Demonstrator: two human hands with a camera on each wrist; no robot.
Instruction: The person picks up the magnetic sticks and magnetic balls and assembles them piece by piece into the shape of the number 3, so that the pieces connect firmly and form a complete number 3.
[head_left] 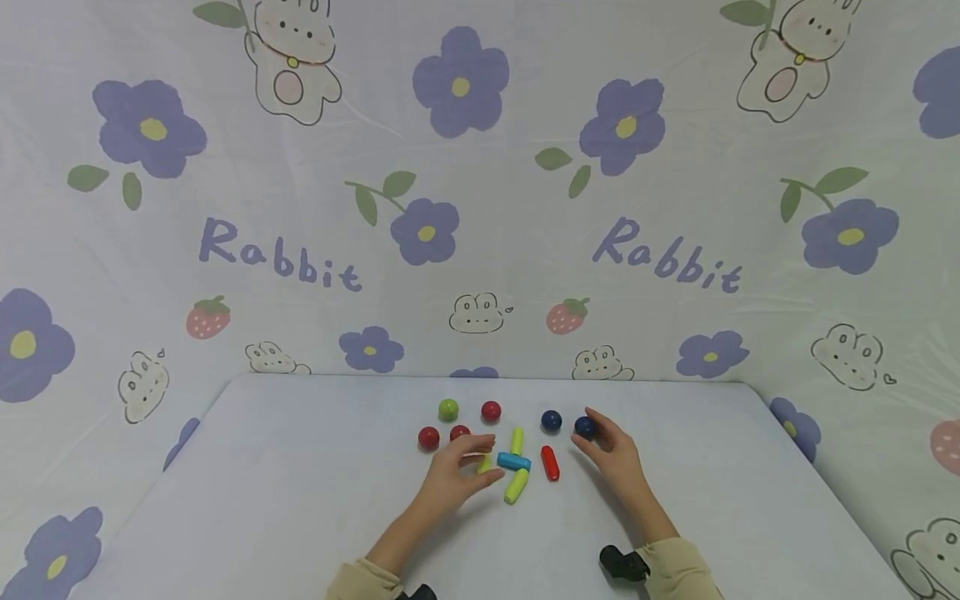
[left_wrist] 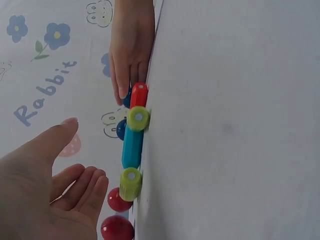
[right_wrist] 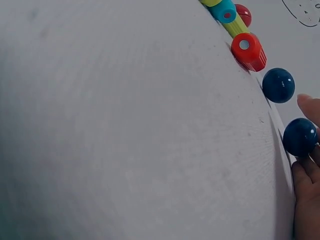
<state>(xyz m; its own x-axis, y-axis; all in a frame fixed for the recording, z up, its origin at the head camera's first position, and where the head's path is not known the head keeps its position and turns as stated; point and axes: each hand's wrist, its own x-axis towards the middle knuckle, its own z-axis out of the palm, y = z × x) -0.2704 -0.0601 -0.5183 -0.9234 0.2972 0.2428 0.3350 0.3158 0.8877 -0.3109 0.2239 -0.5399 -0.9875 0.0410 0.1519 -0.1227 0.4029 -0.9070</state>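
Note:
My left hand (head_left: 450, 475) hovers with thumb and fingers spread, holding nothing. Partly behind its fingertips lies a yellow-green stick (head_left: 484, 464). To its right, a blue stick (head_left: 513, 461) lies between two more yellow-green sticks, one behind (head_left: 517, 440) and one in front (head_left: 516, 486). A red stick (head_left: 551, 463) with a round metallic dot on its end lies farther right. My right hand (head_left: 618, 458) is around a dark blue ball (right_wrist: 300, 137), fingers beside it, while the thumb stands apart from it in the right wrist view. Another dark blue ball (head_left: 551, 422) sits to the left.
Beyond my left hand sit a green ball (head_left: 448, 409) and several red balls, one at the back (head_left: 491, 412) and one at the left (head_left: 429, 438). Everything lies on a white table (head_left: 262, 467). Behind its far edge hangs a rabbit-and-flower patterned cloth (head_left: 495, 183).

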